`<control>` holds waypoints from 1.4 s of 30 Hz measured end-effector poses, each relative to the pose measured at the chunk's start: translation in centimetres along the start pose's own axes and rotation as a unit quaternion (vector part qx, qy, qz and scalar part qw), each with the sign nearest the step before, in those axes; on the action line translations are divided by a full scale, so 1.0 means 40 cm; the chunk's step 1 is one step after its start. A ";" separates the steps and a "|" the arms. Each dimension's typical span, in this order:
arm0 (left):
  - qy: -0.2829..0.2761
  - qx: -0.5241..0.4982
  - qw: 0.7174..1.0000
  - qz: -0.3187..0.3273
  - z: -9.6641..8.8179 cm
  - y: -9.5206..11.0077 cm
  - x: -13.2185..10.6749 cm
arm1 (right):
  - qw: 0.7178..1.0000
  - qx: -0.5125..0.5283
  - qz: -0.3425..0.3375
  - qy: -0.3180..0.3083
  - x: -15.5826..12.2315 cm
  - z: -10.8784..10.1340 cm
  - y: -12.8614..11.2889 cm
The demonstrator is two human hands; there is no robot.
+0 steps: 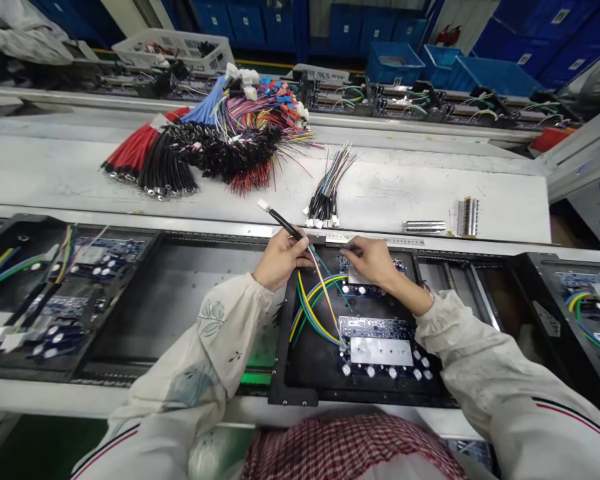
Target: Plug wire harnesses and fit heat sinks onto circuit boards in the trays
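Note:
My left hand is closed around a black-sleeved wire harness. Its white connector points up and to the left, while thin loose wires hang from the other end across the black tray. Over the upper circuit board, the fingers of my right hand are pinched together; what they hold, if anything, is hidden. A lower circuit board with a silver plate lies in the same tray. Thick yellow, blue and green wires curve from the boards toward the tray's left side.
On the white bench behind the tray lie a small bundle of wire harnesses, a large heap of cables and metal strips. More trays with boards stand left and right. Blue bins are farther back.

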State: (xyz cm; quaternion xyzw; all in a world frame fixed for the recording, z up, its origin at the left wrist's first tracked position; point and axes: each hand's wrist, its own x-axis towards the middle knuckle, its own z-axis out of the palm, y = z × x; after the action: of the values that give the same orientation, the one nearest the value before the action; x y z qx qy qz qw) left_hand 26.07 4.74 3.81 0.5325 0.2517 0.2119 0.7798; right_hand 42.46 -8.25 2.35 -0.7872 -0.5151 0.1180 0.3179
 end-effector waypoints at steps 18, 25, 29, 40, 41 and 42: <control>0.008 0.002 0.999 0.037 -0.016 -0.022 0.027 | 1.000 -0.007 0.016 0.006 0.003 0.044 0.019; 0.023 0.005 0.999 0.037 -0.007 -0.024 0.043 | 0.995 -0.020 0.001 -0.100 -0.022 -0.016 -0.011; 0.035 0.009 0.998 0.045 0.012 -0.028 0.066 | 0.977 0.057 -0.009 -0.203 -0.043 -0.038 -0.039; 0.058 0.065 0.995 0.057 0.029 -0.040 0.084 | 0.995 -0.068 0.066 -0.028 -0.005 0.038 0.006; 0.062 0.067 0.994 0.056 0.029 -0.041 0.084 | 0.995 -0.072 0.065 -0.024 -0.006 0.039 0.007; 0.066 0.069 0.994 0.057 0.028 -0.042 0.085 | 0.995 -0.077 0.063 -0.020 -0.006 0.039 0.006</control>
State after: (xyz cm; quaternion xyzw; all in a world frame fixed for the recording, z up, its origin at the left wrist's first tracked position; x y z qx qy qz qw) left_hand 29.55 5.40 2.03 0.5835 0.2859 0.2732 0.7093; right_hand 41.72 -7.95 0.95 -0.8378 -0.4782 0.1133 0.2379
